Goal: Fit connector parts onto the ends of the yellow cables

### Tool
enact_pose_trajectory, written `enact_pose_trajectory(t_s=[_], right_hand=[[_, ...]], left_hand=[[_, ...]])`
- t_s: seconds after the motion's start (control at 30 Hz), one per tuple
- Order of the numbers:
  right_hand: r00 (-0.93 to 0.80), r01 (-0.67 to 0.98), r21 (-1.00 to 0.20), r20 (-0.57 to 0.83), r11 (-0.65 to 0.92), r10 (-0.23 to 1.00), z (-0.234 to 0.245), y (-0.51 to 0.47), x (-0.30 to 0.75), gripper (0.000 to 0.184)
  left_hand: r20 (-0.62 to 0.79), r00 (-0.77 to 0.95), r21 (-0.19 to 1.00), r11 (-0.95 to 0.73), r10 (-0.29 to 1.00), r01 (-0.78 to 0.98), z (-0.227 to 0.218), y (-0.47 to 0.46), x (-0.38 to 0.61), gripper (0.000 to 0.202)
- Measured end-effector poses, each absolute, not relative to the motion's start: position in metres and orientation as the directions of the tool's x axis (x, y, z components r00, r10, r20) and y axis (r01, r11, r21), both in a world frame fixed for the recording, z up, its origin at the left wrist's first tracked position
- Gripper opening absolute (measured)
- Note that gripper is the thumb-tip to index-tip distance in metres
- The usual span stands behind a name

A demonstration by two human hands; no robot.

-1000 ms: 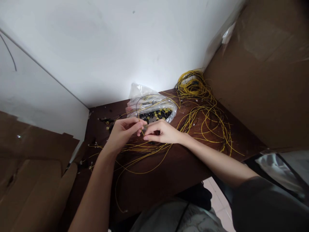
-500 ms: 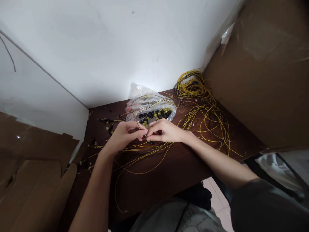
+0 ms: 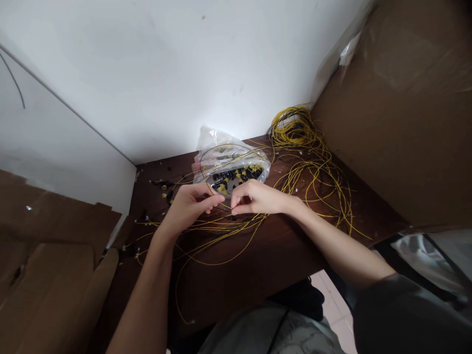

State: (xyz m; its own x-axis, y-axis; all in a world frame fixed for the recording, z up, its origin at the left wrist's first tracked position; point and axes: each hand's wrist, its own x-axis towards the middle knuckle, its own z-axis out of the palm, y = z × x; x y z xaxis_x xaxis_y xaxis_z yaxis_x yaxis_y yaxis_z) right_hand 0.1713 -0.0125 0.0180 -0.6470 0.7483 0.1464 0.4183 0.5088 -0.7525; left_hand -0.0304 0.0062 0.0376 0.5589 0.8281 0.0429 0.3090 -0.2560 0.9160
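Observation:
My left hand (image 3: 190, 205) pinches a thin yellow wire (image 3: 208, 187) between thumb and fingers above the dark wooden table (image 3: 280, 250). My right hand (image 3: 256, 197) is closed in a pinch a little to the right, its fingertips close to the left hand's; what it holds is too small to name. The wire loops up and back over a clear plastic bag (image 3: 230, 164) of small black and yellow parts just behind both hands. More yellow wires (image 3: 221, 228) lie on the table under the hands.
A tangled coil of yellow wires (image 3: 297, 129) sits at the table's back right corner, with loose loops (image 3: 324, 189) spreading forward. A large cardboard box (image 3: 401, 113) stands on the right, flattened cardboard (image 3: 51, 255) on the left. A white wall is behind.
The hands have drawn slightly apart, the right hand shifting a little to the right and up. The wire loop over the bag has shifted slightly.

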Motion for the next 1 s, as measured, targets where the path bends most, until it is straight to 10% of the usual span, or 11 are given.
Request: enact_pose_trajectory(t_s=[0.6,1.0], right_hand=[[-0.696,0.476,-0.761,-0.019,0.441,0.717,0.016,-0.009,0.185,0.009],[-0.692,0.458,-0.807,-0.060,0.373,0.719,0.018,-0.010,0.186,0.010]], left_hand=[[-0.140,0.664,0.902,-0.182,0.734,0.392,0.030,0.005,-0.026,0.016],[-0.012,0.664,0.901,-0.281,0.747,0.332,0.021,0.003,-0.017,0.015]])
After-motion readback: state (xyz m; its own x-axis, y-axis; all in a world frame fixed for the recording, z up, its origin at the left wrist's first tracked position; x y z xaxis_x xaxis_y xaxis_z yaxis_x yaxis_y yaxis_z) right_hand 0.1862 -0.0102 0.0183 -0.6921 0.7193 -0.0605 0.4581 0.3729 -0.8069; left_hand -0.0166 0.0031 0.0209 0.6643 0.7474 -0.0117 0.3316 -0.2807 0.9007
